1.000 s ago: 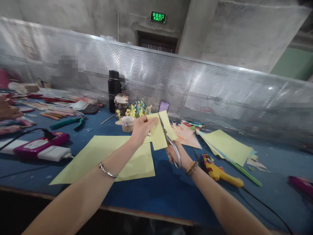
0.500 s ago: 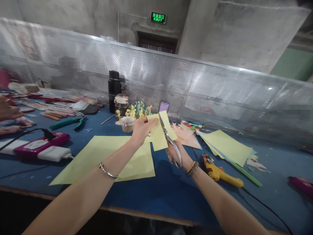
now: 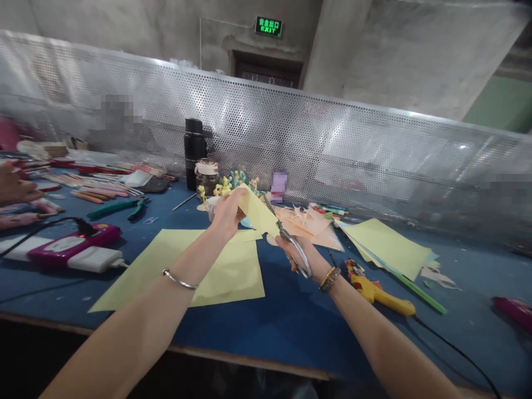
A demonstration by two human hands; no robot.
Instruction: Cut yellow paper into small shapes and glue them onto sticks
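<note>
High on the concrete wall, a glowing green sign (image 3: 269,26) reads EXIT beneath a line of Chinese characters; no other writing is sharp enough to read. Below it, a perforated silver metal panel (image 3: 332,144) runs behind a blue workbench (image 3: 266,332).

The left forearm reaches in from the lower left, a thin silver bangle (image 3: 178,280) at its wrist. The left hand (image 3: 226,213) pinches a pale yellow paper piece (image 3: 257,213), holding it up above the bench. The right hand (image 3: 301,256), below a gold beaded bracelet (image 3: 330,279), is clenched around the handles of silver steel scissors (image 3: 288,238), their blades angled upward against the paper's right edge.

Beneath the hands lies a large pale yellow paper sheet (image 3: 224,277), with peach paper scraps (image 3: 307,224) just beyond. To the right sit a stack of pale yellow paper (image 3: 386,249) and a yellow hot-glue gun (image 3: 378,299). Another person's hand (image 3: 12,185) shows at the far left edge.
</note>
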